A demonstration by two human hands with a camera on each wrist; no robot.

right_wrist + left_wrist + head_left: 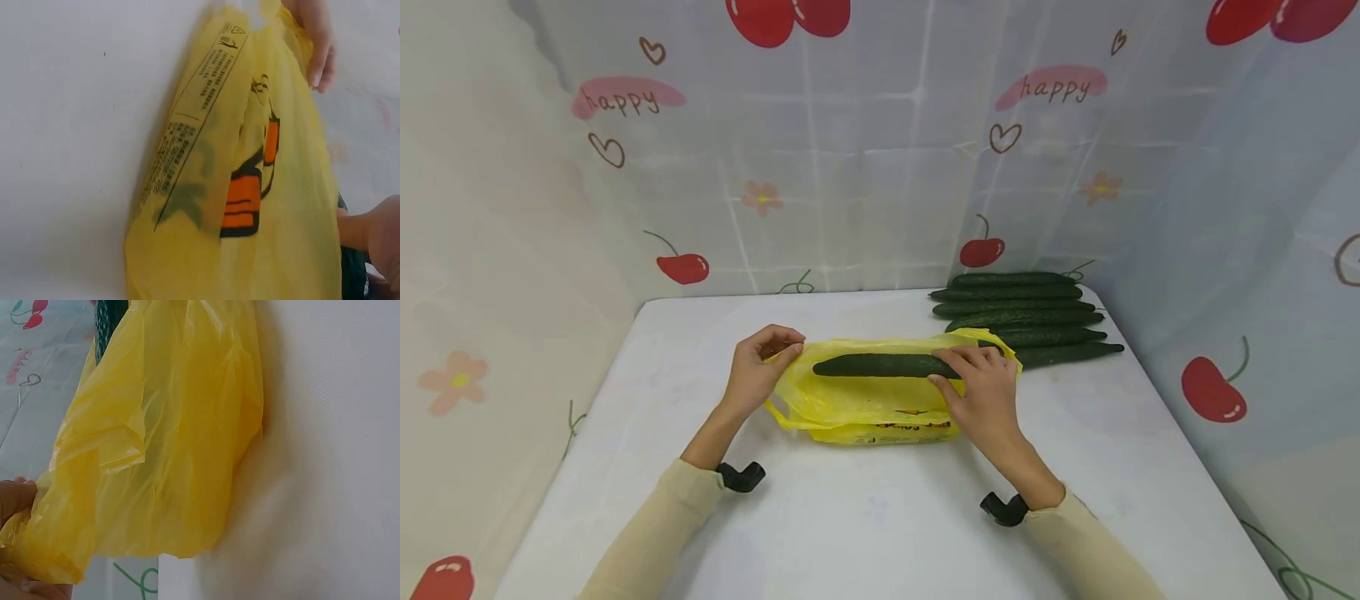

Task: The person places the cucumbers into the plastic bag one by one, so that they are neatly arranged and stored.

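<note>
A yellow plastic bag point(865, 408) lies on its side across the middle of the table, its mouth spread wide. At its left end my left hand point(756, 371) pinches the rim between thumb and fingers; the left wrist view shows the bag's film point(181, 425) bunched in that grip. My right hand point(988, 404) grips the right end of a dark green cucumber point(880, 365), which lies lengthwise over the bag's opening. In the right wrist view the bag's printed side point(294, 237) hides most of this cucumber point(354, 275).
Several more cucumbers point(1015, 317) lie side by side at the table's back right, the nearest one partly behind the bag. A patterned curtain point(865, 167) encloses the white table point(865, 517) at the back and both sides.
</note>
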